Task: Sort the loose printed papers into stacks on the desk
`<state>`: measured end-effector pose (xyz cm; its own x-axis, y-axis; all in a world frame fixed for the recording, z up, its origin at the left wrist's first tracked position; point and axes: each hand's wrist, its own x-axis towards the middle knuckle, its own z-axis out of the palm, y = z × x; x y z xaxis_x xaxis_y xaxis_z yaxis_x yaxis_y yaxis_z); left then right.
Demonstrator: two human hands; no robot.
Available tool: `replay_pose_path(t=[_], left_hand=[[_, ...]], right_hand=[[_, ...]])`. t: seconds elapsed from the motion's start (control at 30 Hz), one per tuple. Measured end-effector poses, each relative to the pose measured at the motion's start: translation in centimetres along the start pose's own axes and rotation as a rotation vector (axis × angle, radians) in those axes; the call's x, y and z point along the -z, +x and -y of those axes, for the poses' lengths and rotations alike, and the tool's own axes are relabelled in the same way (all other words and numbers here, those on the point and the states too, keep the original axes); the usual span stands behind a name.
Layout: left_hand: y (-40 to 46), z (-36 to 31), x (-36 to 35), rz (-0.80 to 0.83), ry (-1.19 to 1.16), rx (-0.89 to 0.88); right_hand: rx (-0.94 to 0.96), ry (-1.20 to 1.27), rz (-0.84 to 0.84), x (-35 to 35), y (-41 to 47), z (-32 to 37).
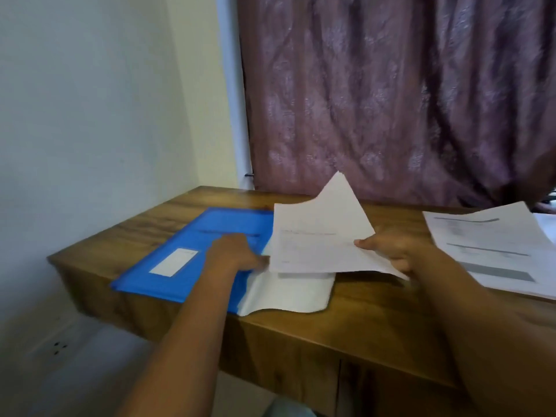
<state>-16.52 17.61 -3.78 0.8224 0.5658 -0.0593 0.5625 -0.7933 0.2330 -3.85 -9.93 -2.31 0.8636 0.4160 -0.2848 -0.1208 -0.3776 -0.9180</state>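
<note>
**Sorting under way, one stack down and a sheaf in hand**

Holding a thin sheaf of printed sheets [319, 236] above the middle of the desk [346, 314], the person appears to be partway through the job; the sheaf is lifted and tilted, its far corner curling up toward the curtain [391, 100], and its lower right edge sits pinched in the right hand [397, 251], thumb on top and the other fingers curled beneath, so the paper passes between thumb and fingers rather than lying beside them; the left hand [237, 254] reaches to the sheaf's lower left edge, but blur hides whether its fingers grip the sheets or merely touch them, so that cannot be told; just under the sheaf lie more white sheets [288, 293], spilling from the open side of a blue folder [192, 254] and drooping slightly over the desk's front edge; these look unsorted and are judged to be the work left; well apart, at the right end of the desk, a stack of printed pages [493, 251] lies flat and fairly squared, which suggests at least one pile is already begun; the folder bears a white label [174, 262] and lies near the desk's left end, beside the pale wall [90, 115].
</note>
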Motion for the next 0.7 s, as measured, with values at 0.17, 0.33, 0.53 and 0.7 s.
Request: replay_pose_path(t=[0.17, 0.33, 0.53, 0.7], left_hand=[[-1.6, 0.3, -1.2, -0.124, 0.078, -0.131], [-1.4, 1.1, 0.3, -0.244, -0.029, -0.216], [-2.0, 1.4, 1.7, -0.336, -0.105, -0.206], [-1.7, 2.4, 2.6, -0.364, -0.149, -0.160]], right_hand=[[0.051, -0.414, -0.109, 1.0, -0.2, 0.0], [-0.065, -0.331, 0.008, 2.1, -0.3, -0.2], [-0.035, -0.232, 0.034, -1.7, -0.3, 1.4], [-0.067, -0.212, 0.032, -2.2, -0.9, 2.1]])
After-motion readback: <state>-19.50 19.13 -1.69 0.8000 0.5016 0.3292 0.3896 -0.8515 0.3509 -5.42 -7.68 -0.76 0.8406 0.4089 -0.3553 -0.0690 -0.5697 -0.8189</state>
